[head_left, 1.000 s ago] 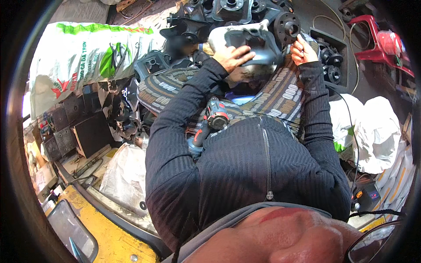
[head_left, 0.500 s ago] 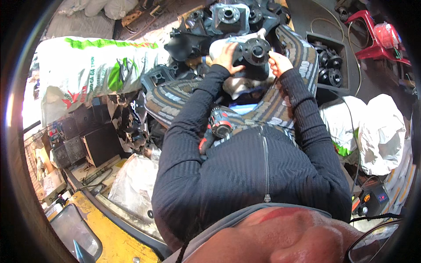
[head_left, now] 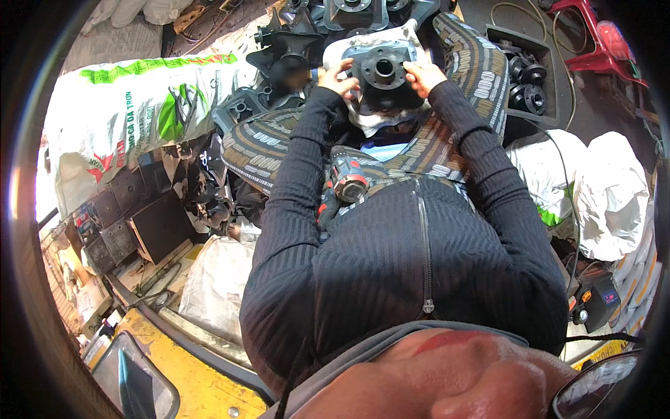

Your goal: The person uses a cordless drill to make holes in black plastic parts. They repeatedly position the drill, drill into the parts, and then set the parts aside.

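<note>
A black round flanged hub (head_left: pixel 382 84) with a central hole and small holes around it sits between my knees, over a white cloth or bag (head_left: pixel 336 50). My left hand (head_left: pixel 338 79) has its fingers curled at the hub's left edge. At the right rim, my right hand (head_left: pixel 423 75) grips with thumb and fingertips pressed together; anything small between them is hidden. A cordless drill (head_left: pixel 347 183) in grey, black and red lies on my lap by my left forearm.
Several black cast parts (head_left: pixel 289 43) are piled beyond and left of my knees. A grey crate (head_left: pixel 551 115) of black parts stands at the right, near a red plastic stool (head_left: pixel 593 42). White sacks (head_left: pixel 611 202) lie at right, with a large printed sack (head_left: pixel 139 119) at left.
The hub now faces up more squarely and appears higher and further left in view. My left fingers have drawn in from a spread grip. My right hand has shifted up and left with it.
</note>
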`<state>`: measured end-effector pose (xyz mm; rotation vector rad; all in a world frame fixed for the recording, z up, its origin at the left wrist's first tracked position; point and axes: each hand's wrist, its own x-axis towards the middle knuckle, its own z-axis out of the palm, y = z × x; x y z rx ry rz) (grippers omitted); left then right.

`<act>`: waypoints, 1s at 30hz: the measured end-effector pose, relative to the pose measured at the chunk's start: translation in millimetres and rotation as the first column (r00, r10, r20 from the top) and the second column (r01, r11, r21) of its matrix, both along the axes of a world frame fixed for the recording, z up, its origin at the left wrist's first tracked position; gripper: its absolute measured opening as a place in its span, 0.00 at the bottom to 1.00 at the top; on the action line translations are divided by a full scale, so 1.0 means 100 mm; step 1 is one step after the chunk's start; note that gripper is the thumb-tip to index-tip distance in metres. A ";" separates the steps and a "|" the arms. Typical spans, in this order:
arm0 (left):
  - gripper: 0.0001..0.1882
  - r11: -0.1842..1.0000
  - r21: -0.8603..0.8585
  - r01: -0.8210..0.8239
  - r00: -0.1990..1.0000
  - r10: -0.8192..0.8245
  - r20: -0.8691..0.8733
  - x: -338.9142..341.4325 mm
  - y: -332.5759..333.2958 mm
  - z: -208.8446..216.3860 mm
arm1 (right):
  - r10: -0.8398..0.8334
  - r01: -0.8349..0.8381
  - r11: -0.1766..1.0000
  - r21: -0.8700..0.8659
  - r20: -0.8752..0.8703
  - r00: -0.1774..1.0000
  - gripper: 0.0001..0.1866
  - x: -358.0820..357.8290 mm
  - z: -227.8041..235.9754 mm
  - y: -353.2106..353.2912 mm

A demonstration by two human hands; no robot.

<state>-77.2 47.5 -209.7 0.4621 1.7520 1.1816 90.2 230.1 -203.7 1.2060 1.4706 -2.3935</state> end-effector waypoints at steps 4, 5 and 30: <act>0.33 0.982 -0.004 -0.190 0.960 0.187 0.207 0.14 0.04 0.10 | 0.077 -0.083 0.992 0.094 0.065 0.995 0.14 -0.15 -0.12 -0.01; 0.33 0.989 0.017 -0.146 0.977 0.142 0.157 0.22 0.08 0.08 | 0.079 -0.098 0.986 0.139 0.132 0.988 0.14 -0.15 -0.17 -0.01; 0.14 0.954 -0.100 -0.282 0.868 0.298 0.397 0.41 0.16 0.00 | -0.577 0.245 0.517 -0.820 -0.123 0.808 0.17 0.28 0.09 0.03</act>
